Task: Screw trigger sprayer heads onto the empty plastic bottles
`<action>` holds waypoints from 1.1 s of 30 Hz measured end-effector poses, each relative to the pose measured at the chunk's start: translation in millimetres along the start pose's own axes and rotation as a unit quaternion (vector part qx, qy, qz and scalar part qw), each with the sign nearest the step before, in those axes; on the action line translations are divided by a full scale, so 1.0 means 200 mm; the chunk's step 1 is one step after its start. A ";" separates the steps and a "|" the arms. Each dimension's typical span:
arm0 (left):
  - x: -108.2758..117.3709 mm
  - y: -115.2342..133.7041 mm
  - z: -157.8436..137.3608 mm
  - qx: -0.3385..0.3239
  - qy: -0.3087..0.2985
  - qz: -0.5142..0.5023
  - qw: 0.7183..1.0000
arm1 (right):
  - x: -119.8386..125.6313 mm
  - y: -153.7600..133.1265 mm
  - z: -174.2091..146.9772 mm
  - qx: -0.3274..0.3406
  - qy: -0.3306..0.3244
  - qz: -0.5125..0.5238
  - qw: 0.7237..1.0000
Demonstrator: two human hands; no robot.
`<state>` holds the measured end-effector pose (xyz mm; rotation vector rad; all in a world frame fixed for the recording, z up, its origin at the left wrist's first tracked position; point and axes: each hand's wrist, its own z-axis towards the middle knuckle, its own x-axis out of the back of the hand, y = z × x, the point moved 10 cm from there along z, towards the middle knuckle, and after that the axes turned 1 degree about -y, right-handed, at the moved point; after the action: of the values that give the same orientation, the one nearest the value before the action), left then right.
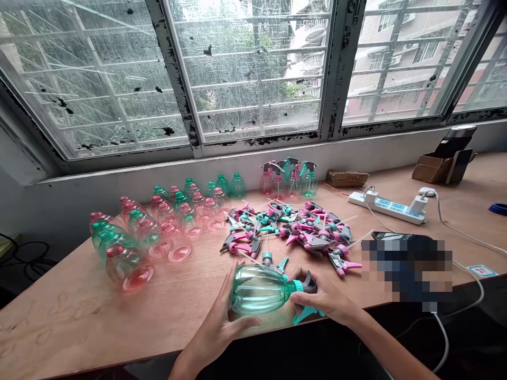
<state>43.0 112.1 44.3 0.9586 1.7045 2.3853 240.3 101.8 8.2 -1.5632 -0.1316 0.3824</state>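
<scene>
A clear green spray bottle (258,289) lies sideways above the table's front edge. Wrapped round its base and side is my left hand (226,311). My right hand (322,295) grips the teal and grey spray head (303,286) at the bottle's neck; whether it is fully screwed on cannot be made out. Just beyond them is a loose teal spray head (268,259) with its tube. Farther back lies a heap of pink, teal and grey spray heads (312,229).
Several open pink bottles (174,243) and green bottles (106,237) stand at the left. Assembled spray bottles (293,182) are by the window wall. A power strip (388,207), cables, a cardboard box (430,168) and a blurred dark object (412,264) occupy the right.
</scene>
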 end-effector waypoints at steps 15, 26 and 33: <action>-0.05 -0.04 -0.01 0.056 -0.063 -0.091 0.992 | 0.02 0.01 0.01 0.013 0.018 -0.031 0.999; -0.04 -0.05 -0.02 0.044 -0.056 -0.076 0.995 | 0.01 0.02 0.01 -0.008 0.021 -0.024 0.999; -0.04 -0.04 -0.02 0.024 -0.042 -0.072 0.996 | 0.03 0.03 0.01 0.001 0.024 -0.022 0.999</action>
<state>45.8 108.6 33.6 0.8953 1.7451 2.1916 243.2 105.9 0.5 -1.5636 -0.1278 0.3113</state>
